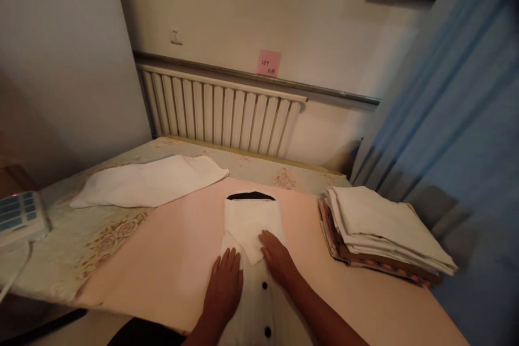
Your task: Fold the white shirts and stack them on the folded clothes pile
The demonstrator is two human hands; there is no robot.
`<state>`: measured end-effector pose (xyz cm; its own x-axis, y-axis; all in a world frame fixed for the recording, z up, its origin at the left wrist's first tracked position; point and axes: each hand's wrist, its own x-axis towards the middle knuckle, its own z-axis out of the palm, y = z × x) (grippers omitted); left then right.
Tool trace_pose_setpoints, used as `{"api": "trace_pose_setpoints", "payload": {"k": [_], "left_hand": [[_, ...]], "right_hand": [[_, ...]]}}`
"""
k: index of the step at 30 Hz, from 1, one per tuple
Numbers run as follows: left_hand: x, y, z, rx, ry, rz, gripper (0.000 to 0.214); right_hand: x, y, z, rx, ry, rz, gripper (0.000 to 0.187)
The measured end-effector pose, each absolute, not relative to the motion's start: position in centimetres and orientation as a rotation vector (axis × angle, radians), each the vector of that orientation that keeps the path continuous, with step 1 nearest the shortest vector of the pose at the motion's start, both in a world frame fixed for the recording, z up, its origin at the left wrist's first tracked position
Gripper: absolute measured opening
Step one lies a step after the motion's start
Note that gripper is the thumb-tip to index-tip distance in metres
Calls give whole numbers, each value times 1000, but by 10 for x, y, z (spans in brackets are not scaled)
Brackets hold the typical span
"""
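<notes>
White woven-cloth garment (247, 216), folded narrow, laid at six o'clock; round black buttons (264, 285) aligned down front, curved black opening (251, 195) seen at far end. Left edge covered by left hand (227, 284), opened flat, nothing gripped. Pointed flap touched by right hand (278, 259), fingers partly extended; whether cloth is pinched cannot be told. Smooth pink sheet (174, 259) spread beneath, over floral tablecloth (117, 232). Soft white cloth (154, 181) laid at nine, squared fabric stack (385, 221) at four. Ribbed pale radiator (223, 111) mounted at eleven, pleated blue curtain (438, 173) hung at three.
</notes>
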<state>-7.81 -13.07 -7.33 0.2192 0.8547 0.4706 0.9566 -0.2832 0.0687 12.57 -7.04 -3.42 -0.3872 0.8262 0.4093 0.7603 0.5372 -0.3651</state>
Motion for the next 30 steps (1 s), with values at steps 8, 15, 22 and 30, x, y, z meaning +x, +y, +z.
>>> {"api": "trace_pose_setpoints", "payload": {"k": [8, 15, 22, 30], "left_hand": [[-76, -129, -72, -2263, -1757, -593, 41], [-76, -129, -71, -2250, -1734, -588, 40], [-75, -131, -69, -2247, -1758, -597, 44], [-76, -129, -72, -2247, -1751, -597, 48]], "right_hand": [[195, -132, -71, -1265, -2277, -110, 44], [220, -159, -90, -1343, -2269, -208, 43], [217, -160, -87, -1402, -2129, -118, 42], [216, -161, -79, -1311, -2152, -162, 40]]}}
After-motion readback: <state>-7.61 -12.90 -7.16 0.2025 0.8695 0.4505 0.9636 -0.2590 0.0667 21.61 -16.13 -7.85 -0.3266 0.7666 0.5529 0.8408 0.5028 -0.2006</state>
